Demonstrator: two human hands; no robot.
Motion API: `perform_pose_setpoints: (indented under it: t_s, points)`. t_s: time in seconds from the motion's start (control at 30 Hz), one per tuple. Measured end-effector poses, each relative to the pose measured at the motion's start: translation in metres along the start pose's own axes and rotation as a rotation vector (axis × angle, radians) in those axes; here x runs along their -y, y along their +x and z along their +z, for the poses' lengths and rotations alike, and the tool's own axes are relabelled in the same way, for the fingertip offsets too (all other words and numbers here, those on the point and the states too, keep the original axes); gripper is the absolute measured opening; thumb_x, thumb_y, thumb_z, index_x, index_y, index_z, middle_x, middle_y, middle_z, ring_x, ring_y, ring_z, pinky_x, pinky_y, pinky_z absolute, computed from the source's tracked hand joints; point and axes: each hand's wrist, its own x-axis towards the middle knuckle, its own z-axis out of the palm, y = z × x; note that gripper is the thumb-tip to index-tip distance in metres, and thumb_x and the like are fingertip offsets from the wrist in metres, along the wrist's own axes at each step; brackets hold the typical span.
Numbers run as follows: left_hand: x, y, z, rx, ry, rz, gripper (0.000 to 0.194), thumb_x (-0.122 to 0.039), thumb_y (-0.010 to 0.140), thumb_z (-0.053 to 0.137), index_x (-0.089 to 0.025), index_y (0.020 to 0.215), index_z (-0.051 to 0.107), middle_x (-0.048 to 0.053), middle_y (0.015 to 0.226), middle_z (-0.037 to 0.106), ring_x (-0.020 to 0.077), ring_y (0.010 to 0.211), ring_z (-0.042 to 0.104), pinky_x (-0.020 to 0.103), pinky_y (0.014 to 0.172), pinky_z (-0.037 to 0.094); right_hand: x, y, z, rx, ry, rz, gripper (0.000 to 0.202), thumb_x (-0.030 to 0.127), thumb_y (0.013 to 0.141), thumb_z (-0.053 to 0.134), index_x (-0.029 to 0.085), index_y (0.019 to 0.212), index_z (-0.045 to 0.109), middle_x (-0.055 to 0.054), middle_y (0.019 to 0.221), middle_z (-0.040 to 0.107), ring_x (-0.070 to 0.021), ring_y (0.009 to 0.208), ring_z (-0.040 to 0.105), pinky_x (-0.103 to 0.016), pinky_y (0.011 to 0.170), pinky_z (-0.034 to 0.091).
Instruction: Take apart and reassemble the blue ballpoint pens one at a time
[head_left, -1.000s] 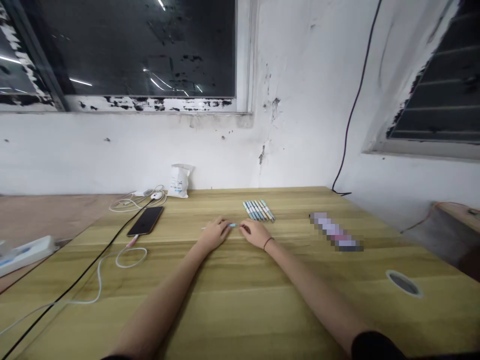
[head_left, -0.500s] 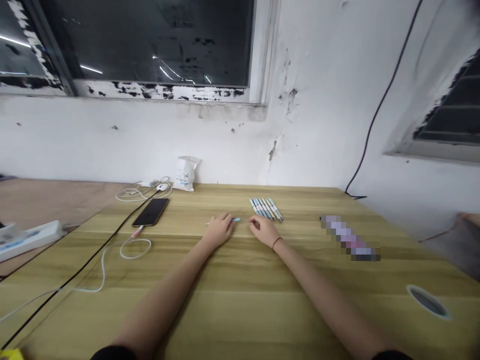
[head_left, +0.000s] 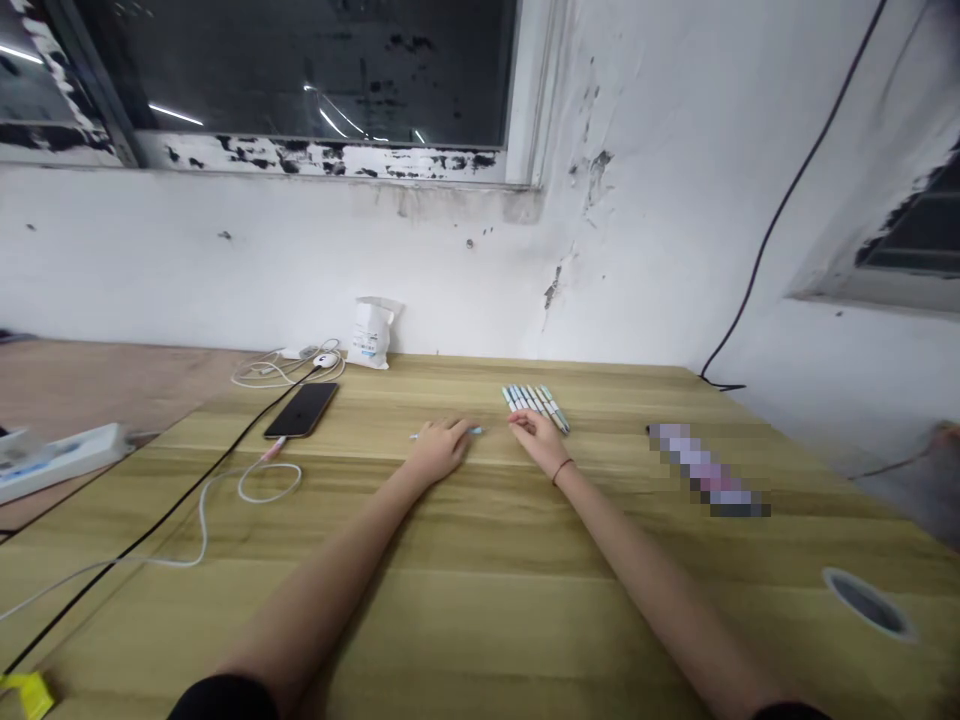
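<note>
My left hand (head_left: 438,450) rests palm down on the wooden table, its fingers closed over a thin light-blue pen (head_left: 476,430). One end of the pen shows past the fingertips and the other sticks out to the left; the middle is hidden. A short way to the right, my right hand (head_left: 538,438) has its thumb and fingers curled together in a pinch. Whatever may be between them is too small to tell. Just beyond that hand lies a row of several pastel pens (head_left: 534,395), side by side and slanted, their near ends partly covered by the hand.
A phone (head_left: 302,410) with a white charging cable (head_left: 202,520) lies left, beside a black cable (head_left: 187,505). A white packet (head_left: 370,333) stands against the wall. Rightward are a blurred-out long item (head_left: 705,470) and a round table hole (head_left: 868,602). A power strip (head_left: 67,460) sits far left.
My right hand has moved slightly away from the blue pen's end, up toward the row of pens. The left hand stays on its pen. The camera view has shifted a little.
</note>
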Motion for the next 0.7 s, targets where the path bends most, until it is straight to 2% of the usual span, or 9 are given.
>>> perform_pose_setpoints:
  t_s: [0.27,0.53,0.7]
  points:
    - [0.001,0.001,0.000,0.012,0.004,0.049,0.028,-0.028,0.092,0.037,-0.024,0.114,0.053,0.004,0.106,0.061,0.0188,0.097,0.056,0.030,0.082,0.041,0.005,-0.005,0.000,0.039,0.022,-0.028,0.017,0.024,0.070,0.051,0.017,0.081,0.061,-0.002,0.075,0.064,-0.0142,0.067,0.058,-0.028,0.065,0.047]
    - [0.000,0.002,0.002,0.015,-0.020,0.090,0.029,-0.027,0.091,0.037,-0.025,0.115,0.054,0.004,0.104,0.061,0.0182,0.095,0.056,0.030,0.083,0.042,0.019,-0.012,0.002,0.044,-0.024,-0.094,0.017,0.028,0.073,0.054,0.018,0.086,0.059,-0.002,0.076,0.064,-0.0120,0.060,0.057,-0.025,0.059,0.047]
    - [0.000,0.002,0.003,0.018,-0.037,0.085,0.030,-0.026,0.091,0.037,-0.025,0.115,0.054,0.005,0.105,0.060,0.0176,0.095,0.055,0.030,0.085,0.042,0.019,-0.014,0.004,0.067,-0.070,-0.109,0.018,0.031,0.076,0.054,0.019,0.087,0.061,-0.001,0.070,0.063,-0.0122,0.059,0.057,-0.024,0.057,0.047]
